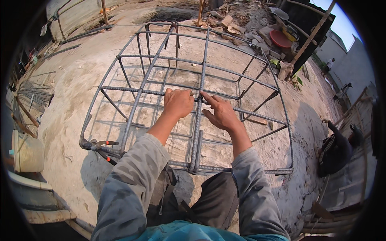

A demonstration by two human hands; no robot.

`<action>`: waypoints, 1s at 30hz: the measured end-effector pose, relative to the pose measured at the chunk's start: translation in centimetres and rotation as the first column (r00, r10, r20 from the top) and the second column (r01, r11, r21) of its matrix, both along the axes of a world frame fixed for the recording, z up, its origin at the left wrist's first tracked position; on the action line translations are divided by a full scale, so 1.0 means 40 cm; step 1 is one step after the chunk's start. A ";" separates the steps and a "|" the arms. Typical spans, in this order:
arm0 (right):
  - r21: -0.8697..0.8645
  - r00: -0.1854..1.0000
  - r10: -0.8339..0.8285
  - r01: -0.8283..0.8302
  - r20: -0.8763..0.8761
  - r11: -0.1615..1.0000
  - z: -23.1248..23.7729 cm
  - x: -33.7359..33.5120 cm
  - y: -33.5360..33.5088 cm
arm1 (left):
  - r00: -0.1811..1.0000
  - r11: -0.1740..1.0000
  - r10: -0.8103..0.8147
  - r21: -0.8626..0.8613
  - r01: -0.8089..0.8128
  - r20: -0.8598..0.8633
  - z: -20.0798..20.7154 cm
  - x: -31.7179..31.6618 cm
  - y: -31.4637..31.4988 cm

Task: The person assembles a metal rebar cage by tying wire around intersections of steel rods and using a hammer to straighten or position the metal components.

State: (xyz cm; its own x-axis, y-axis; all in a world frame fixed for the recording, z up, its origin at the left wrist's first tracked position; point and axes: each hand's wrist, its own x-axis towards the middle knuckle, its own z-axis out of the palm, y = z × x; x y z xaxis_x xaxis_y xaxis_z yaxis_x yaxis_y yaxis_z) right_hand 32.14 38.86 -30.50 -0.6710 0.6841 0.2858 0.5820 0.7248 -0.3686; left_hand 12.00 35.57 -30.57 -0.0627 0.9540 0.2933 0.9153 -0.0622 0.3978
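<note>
Rebar cage [196, 120] standing before the person on bare ground [64, 112]: its box of crossed bars appears assembled, while a central crossing seems unfinished; other joints cannot be judged. Left hand [179, 103]: fingers curled closed beside that crossing, any wire hidden; right hand [222, 114]: fingers parted, forefinger at the crossing. Open room borders the left edge; rubble [229, 26] lies beyond the far edge.
</note>
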 end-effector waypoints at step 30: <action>0.019 1.000 -0.008 0.008 0.002 1.000 -0.003 -0.004 0.002 | 1.000 0.999 -0.002 0.038 0.002 -0.015 -0.007 -0.003 0.005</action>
